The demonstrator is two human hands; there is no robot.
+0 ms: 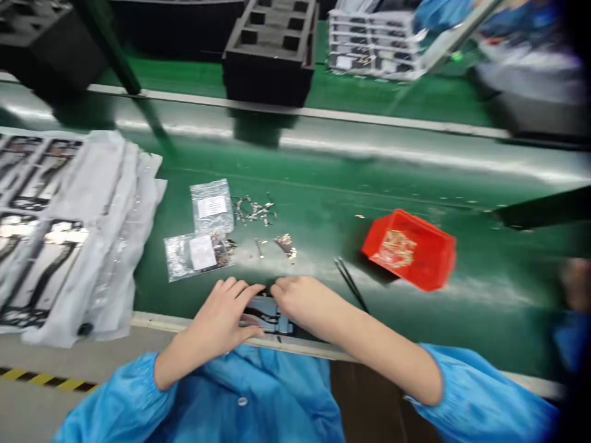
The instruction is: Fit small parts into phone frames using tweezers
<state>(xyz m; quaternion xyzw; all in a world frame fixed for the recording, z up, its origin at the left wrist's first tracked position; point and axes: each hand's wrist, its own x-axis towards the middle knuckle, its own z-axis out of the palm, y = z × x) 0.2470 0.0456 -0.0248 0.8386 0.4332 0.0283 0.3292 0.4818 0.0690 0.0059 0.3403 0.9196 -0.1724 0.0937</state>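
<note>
My left hand [224, 317] wraps the left side of a small flat blue-grey fixture [284, 326], thumb along its near edge and fingers at the far edge. A part with a dark curved strip lies in the fixture. My right hand [298, 301] is over the fixture's far right corner, fingers curled and pressed together; whatever they hold is hidden. Black tweezers [351, 283] lie right of my right hand. Beyond the hands are small metal pieces [286, 245] and two clear zip bags with white labels, the nearer bag [201, 252] and the farther bag [212, 206].
A red bin [420, 252] with small pale pieces sits at right. White trays [106, 178] of dark-framed parts are stacked at left. A black foam box [270, 52] and another white tray [372, 43] stand across the rail. A blurred co-worker's hand [577, 283] shows at far right.
</note>
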